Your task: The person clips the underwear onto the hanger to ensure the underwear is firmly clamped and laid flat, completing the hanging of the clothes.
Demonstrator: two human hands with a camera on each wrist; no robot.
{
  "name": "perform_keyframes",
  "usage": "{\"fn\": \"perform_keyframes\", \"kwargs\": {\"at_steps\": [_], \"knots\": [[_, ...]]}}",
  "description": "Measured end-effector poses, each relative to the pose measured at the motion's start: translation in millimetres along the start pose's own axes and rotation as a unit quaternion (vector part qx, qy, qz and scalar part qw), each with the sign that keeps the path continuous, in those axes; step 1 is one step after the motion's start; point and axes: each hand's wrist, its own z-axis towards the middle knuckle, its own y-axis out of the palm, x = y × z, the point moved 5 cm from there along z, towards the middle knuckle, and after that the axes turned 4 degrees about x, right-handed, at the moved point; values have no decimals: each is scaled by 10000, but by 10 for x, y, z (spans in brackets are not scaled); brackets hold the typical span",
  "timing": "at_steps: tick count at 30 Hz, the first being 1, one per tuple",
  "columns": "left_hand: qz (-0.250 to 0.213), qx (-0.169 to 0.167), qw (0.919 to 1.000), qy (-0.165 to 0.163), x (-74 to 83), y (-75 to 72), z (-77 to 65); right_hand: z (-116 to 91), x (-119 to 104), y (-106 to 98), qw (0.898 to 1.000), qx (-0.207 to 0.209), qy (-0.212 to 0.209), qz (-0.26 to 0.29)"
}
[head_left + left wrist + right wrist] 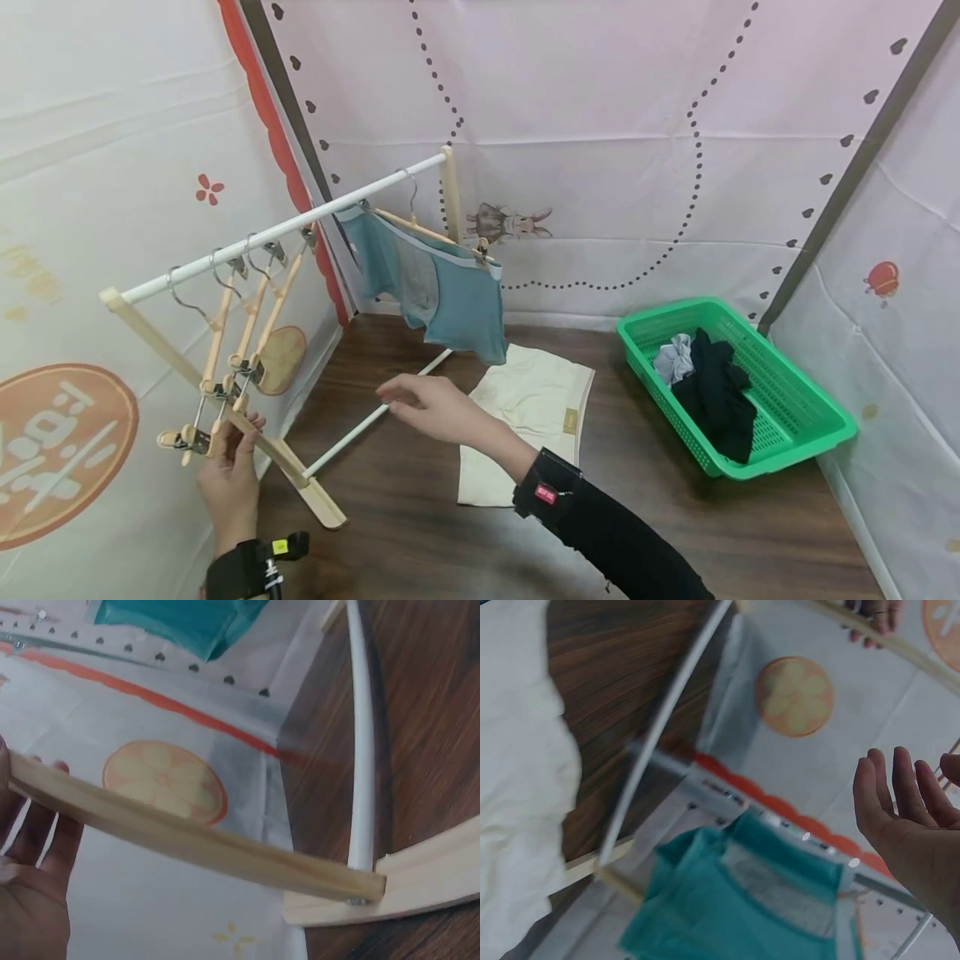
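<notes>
My left hand (231, 479) grips the wooden side post (281, 460) of a small drying rack; in the left wrist view the fingers lie behind the post (195, 836). My right hand (442, 408) hovers in front of the rack's white lower bar, fingers loosely bent and holding nothing; in the right wrist view that hand (911, 817) has its fingers spread. Blue boxer briefs (468, 300) with a grey panel hang from a clip hanger (412, 223) at the far end of the white top rail (300, 221). Several bare wooden clip hangers (251, 329) hang at the near end.
A folded cream cloth (517, 417) with a small tan label lies on the dark wood-look floor (420, 517), partly behind my right forearm. On the right stands a green basket (802, 454) holding a black garment (716, 400) and a grey one (673, 358). Printed fabric walls enclose the space.
</notes>
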Motion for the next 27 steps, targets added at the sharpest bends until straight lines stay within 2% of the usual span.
{"fn": "perform_keyframes", "kwargs": {"at_steps": [5,7,8,9,10,13,15,16,18,23,25,27], "knots": [[62,39,10000,-4,-13,-32,13,219,-263,83,9984,-176,19,540],[-53,28,10000,79,-14,-17,21,330,-353,99,9918,-205,234,1239],[-105,36,9999,113,-17,-11,23,388,-392,112,9835,-230,389,1751],[-131,43,9998,161,-29,-6,26,449,-427,125,9704,-242,576,2331],[-166,61,9997,169,-35,-6,24,505,-464,140,9520,-249,782,2950],[-234,157,9994,196,-52,-25,14,650,-582,181,8855,-203,1292,4458],[-268,201,9992,205,-40,-43,1,725,-657,199,8568,-129,1492,4934],[-336,207,9990,186,-41,-51,-5,756,-696,212,8483,-111,1552,5061],[-355,238,9987,260,-24,-74,-15,825,-763,248,8396,-109,1603,5190],[-190,260,9992,215,3,-85,-18,995,-861,358,8302,-141,1823,5266],[-106,191,9997,60,0,-58,-9,1057,-873,380,8271,-73,1942,5274],[-69,42,9997,-212,1,-19,-7,1110,-881,379,8304,38,1991,5204]]}}
